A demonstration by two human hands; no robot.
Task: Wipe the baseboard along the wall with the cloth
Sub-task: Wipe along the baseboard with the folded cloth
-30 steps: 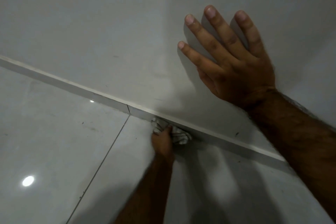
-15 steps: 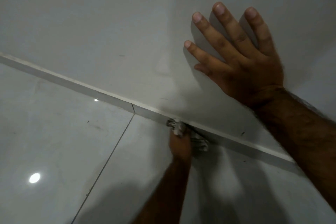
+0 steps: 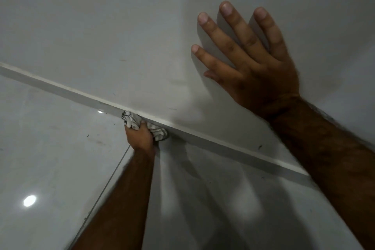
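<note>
- Baseboard (image 3: pixel 233 145) runs slantwise where the wall (image 3: pixel 101 26) meets the tiled floor (image 3: pixel 50 148); the wiping step looks under way.
- The left hand (image 3: pixel 140 138) has its grip closed on the crumpled cloth (image 3: pixel 132 121), pressed against the baseboard.
- The right hand (image 3: pixel 253 61) lies flat on the wall, fingers spread, holding nothing.
- Next, I judge: slide the cloth along the strip with steady pressure.

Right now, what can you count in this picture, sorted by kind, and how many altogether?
Hands: 2, the left hand gripping the cloth, the right hand flat on the wall
Cloths: 1, the cloth pressed against the baseboard
Baseboards: 1, the baseboard
Light reflections on the floor: 2
Total: 6
</note>
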